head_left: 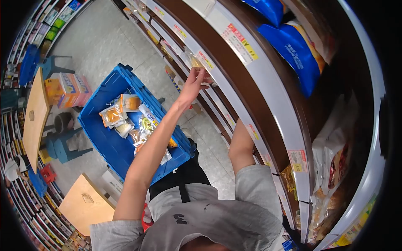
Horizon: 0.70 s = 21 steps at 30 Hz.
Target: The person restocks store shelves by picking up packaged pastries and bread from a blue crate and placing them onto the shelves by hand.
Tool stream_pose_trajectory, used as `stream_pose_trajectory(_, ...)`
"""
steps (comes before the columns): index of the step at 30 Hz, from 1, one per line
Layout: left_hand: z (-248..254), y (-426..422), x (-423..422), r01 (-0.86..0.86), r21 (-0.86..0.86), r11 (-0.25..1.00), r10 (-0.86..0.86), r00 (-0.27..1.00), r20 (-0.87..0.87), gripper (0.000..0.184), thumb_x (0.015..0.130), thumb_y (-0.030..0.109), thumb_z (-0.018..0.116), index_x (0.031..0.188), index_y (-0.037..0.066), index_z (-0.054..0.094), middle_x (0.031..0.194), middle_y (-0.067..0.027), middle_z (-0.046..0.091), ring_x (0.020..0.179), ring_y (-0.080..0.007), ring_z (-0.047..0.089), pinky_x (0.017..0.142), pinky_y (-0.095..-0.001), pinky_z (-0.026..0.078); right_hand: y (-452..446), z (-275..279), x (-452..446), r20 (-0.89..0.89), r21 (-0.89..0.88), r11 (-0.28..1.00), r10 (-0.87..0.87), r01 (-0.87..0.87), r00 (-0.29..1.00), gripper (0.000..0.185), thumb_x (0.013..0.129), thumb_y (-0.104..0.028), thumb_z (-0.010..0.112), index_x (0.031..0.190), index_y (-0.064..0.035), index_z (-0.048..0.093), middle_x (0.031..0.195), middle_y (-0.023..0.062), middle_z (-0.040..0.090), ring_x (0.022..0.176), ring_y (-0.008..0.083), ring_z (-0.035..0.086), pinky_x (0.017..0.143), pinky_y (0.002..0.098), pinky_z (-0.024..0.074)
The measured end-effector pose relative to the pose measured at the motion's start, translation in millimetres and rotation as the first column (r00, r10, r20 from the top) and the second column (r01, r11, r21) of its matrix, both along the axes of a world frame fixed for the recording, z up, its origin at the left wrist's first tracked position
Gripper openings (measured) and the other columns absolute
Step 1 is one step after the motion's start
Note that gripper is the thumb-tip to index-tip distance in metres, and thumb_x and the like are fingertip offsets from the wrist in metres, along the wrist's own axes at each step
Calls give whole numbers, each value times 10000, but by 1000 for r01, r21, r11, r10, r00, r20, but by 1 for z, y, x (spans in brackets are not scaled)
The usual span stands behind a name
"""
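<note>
My left hand (197, 81) reaches to the front edge of a middle shelf, its fingers bent and closed at the lower end of a clear plastic packet (193, 60) with yellowish contents. The shelf's edge partly covers the packet and some fingertips. My right forearm (242, 144) goes in behind the shelf edge, and the hand at its end is hidden. Beside my left forearm stands a blue plastic crate (100, 144). Inside it lie several packaged foods, among them a packet with an orange-brown item (130, 102) and a white-and-orange packet (113, 116).
The shelf rack (268, 79) fills the right side, with price labels (240, 42) along its edges. Blue bags (291, 52) and clear-wrapped bread (331, 175) sit on upper shelves. Left of the crate are wooden boards (37, 119), blue stools (67, 146) and cartons (73, 90).
</note>
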<state>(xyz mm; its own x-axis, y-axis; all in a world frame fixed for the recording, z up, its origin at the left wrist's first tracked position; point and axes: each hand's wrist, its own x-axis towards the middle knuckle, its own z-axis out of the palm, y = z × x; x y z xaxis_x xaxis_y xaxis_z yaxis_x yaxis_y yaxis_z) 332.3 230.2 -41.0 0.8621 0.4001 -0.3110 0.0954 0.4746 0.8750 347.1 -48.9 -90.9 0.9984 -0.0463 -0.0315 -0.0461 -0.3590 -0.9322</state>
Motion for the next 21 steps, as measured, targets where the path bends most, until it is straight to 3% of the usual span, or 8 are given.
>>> stream_pose_trajectory(4,-1,-16,17,-131,138,982,146,984,-101,350,1025,200,559,1260,36,359,1048,-135,607,909,-190,665,747,-336,578,23,-25,71,103,-191,981,36,-16,994,300,1026,-213,544,1217,1,634,1137,144,680,1104,271,650,917,353,519)
stream_pose_trajectory(6,-6,-19,28,-224,222,949,269,943,-196,330,930,56,590,1201,15,407,842,-117,622,756,-183,641,663,-329,533,36,-42,113,114,-270,962,62,-29,992,298,1026,-209,544,1215,2,634,1135,146,680,1100,272,651,912,354,521)
stream_pose_trajectory(8,-27,-17,40,-313,298,902,364,922,-134,320,877,57,603,1154,13,448,809,-167,655,759,-275,669,682,-390,526,43,-52,137,98,-333,942,75,-38,992,296,1025,-206,544,1213,4,634,1132,148,680,1096,274,652,907,354,523)
stream_pose_trajectory(10,-20,-10,45,-322,443,837,424,893,-151,297,860,90,627,1106,9,481,814,-206,674,798,-371,682,722,-440,525,53,-50,131,124,-393,919,76,-22,989,293,1025,-202,544,1212,5,634,1130,150,679,1093,276,653,901,354,526)
stream_pose_trajectory(11,-22,-6,48,-304,420,855,414,888,-201,311,853,134,649,1089,9,490,840,-235,678,839,-409,682,737,-456,520,56,-44,115,160,-420,907,79,-5,984,292,1025,-201,544,1211,6,634,1129,151,679,1091,277,653,899,355,527)
stream_pose_trajectory(15,-19,1,40,-259,438,861,382,898,-219,360,872,222,688,1093,10,498,851,-224,682,824,-405,682,730,-458,519,46,-5,2,255,-397,916,166,-54,953,282,1013,-160,563,1225,18,618,1145,154,670,1022,260,659,853,339,530)
stream_pose_trajectory(17,-9,-4,11,-166,375,912,273,928,-254,356,944,251,666,1177,27,518,943,-145,697,825,-204,702,762,-331,543,30,-2,-65,200,-304,942,210,-143,957,249,988,-108,597,1198,24,623,1107,152,665,930,252,653,802,345,530)
stream_pose_trajectory(21,-19,-13,-98,-233,125,964,244,966,-80,332,992,255,631,1224,38,535,1028,-84,677,906,-153,673,814,-302,545,33,5,-156,26,-175,859,493,-482,869,203,968,-83,615,1147,4,653,1028,147,661,886,241,647,779,351,527)
